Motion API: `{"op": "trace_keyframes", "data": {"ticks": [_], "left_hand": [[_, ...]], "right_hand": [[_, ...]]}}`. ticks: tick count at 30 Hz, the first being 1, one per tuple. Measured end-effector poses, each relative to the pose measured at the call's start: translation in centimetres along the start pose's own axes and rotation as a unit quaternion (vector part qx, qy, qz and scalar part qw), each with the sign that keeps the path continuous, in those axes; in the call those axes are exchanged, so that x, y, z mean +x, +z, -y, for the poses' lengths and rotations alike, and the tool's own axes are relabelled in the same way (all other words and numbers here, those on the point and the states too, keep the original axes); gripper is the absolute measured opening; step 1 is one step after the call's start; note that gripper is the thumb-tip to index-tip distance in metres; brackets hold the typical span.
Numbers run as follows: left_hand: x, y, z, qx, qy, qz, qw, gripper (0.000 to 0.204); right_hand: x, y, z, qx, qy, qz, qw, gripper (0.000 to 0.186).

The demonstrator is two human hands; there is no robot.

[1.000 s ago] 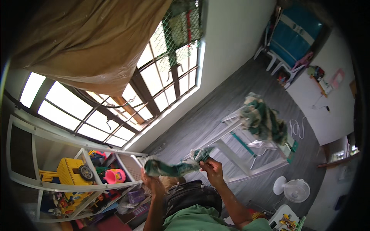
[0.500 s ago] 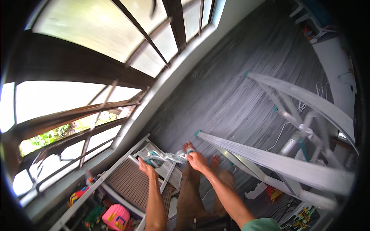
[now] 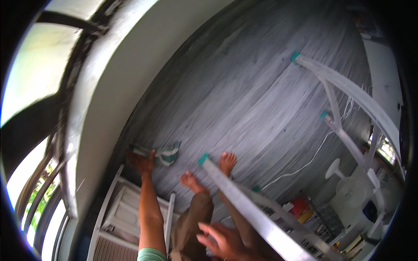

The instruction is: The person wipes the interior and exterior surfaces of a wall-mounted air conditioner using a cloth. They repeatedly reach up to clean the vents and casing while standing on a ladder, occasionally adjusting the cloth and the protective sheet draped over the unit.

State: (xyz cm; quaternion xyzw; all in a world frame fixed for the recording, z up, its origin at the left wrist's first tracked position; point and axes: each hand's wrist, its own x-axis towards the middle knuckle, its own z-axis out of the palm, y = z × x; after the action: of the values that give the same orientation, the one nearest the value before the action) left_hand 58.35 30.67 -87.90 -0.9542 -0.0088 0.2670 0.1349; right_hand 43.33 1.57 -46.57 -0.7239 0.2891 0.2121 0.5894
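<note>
My left hand is stretched far forward, low by the wall, with its fingers around a crumpled teal-and-white cloth. One end of the cloth hangs out beyond my thumb; part of it is hidden by the hand. My right hand is close to my body over my legs, holding nothing, its fingers loosely bent and apart. Between my bare feet and beside my right hand runs a pale leg of a frame with a teal end cap.
At the lower left stands a white-framed rack with a ribbed brown panel. A barred window and pale wall line the left. A white cord crosses the grey floor. Clutter and a white fan are at the right.
The cloth, earlier stretched between both hands, is now only in my left hand, lower and farther toward the wall. My right hand has let go and drawn back. The view has turned downward.
</note>
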Motion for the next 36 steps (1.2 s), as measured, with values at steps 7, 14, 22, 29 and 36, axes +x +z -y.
{"op": "trace_keyframes", "data": {"ticks": [7,14,22,29,36], "left_hand": [[6.9,-2.6,-14.7,-0.149,0.019,-0.317,0.937,0.116],[9.1,-14.3,-37.0,-0.249,0.159,-0.153,0.943,0.114],[1.5,-25.1,-23.1,-0.464,0.284,-0.069,0.836,0.075],[-4.5,-39.5,-3.1,-0.162,0.396,-0.484,0.763,0.023],[1.4,-45.3,-3.4,-0.019,0.497,-0.386,0.777,0.035]], "right_hand": [[-5.7,-2.9,-0.5,-0.163,0.033,0.032,0.986,0.023],[0.3,-1.7,-0.2,-0.037,0.062,-0.050,0.996,0.035],[22.0,1.4,-3.9,0.265,0.071,-0.370,0.887,0.042],[41.5,1.5,-12.9,-0.361,-0.028,-0.208,0.909,0.061],[35.0,-9.0,-23.9,-0.491,-0.201,-0.050,0.846,0.049]]}}
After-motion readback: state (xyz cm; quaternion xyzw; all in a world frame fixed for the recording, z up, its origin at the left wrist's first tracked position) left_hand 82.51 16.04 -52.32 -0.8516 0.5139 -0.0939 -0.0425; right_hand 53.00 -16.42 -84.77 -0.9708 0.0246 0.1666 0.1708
